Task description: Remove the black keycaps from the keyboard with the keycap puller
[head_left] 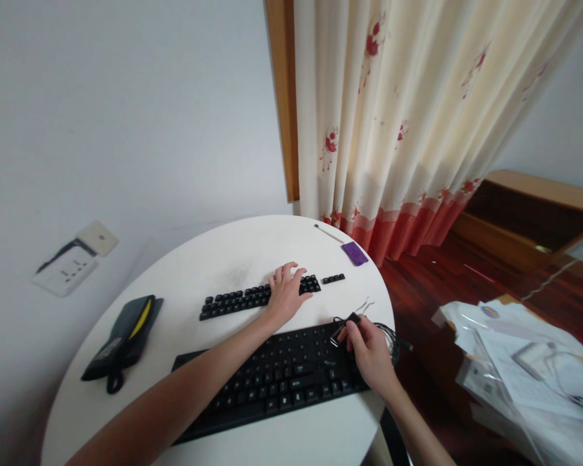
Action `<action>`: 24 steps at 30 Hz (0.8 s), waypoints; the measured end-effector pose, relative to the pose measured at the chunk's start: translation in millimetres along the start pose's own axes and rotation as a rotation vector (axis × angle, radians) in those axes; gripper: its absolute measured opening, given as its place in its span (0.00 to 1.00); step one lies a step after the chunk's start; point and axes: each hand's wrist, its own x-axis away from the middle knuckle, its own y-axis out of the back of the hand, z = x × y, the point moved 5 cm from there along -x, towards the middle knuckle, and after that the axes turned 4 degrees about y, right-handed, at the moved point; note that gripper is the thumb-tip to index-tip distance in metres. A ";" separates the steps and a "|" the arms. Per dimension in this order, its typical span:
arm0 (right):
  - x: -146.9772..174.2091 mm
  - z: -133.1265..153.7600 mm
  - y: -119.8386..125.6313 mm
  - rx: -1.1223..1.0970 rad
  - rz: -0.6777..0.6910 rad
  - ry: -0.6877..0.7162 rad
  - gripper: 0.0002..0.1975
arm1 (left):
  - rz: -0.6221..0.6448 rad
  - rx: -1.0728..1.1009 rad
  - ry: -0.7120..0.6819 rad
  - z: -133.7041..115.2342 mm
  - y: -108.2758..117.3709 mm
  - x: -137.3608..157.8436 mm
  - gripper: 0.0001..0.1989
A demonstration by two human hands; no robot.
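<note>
A black keyboard (291, 372) lies on the round white table, partly covered by my left forearm. Behind it, loose black keycaps (236, 301) are lined up in rows. My left hand (285, 292) is spread over the right part of these rows, its fingers apart and some keycaps hidden beneath it. A shorter strip of keycaps (333, 279) sits just right of the rows. Over the keyboard's right end, my right hand (369, 349) pinches a keycap puller (354, 318) with a black handle and thin wire prongs. A coiled black cable (392, 342) lies beside that hand.
At the table's left is a dark pouch (121, 340) with a yellow stripe. A small brush (328, 233) and a purple cloth (354, 253) lie near the back right edge of the table (194, 265). Papers and plastic bags (519, 369) are piled at right, beyond the table.
</note>
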 end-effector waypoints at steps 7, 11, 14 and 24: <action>-0.6 -6.5 1.3 -0.062 -0.057 0.011 0.21 | 0.014 0.001 -0.004 -2.8 4.9 2.0 0.26; -0.8 -10.8 12.5 -0.246 -0.226 -0.024 0.19 | 0.046 0.097 -0.032 -14.8 12.0 12.9 0.22; 0.4 -12.3 26.7 -0.343 -0.353 -0.036 0.17 | 0.146 0.214 -0.084 -33.1 15.2 29.8 0.15; 2.4 -3.1 38.4 0.034 -0.042 0.156 0.11 | 0.381 0.485 -0.265 -94.2 22.3 95.6 0.25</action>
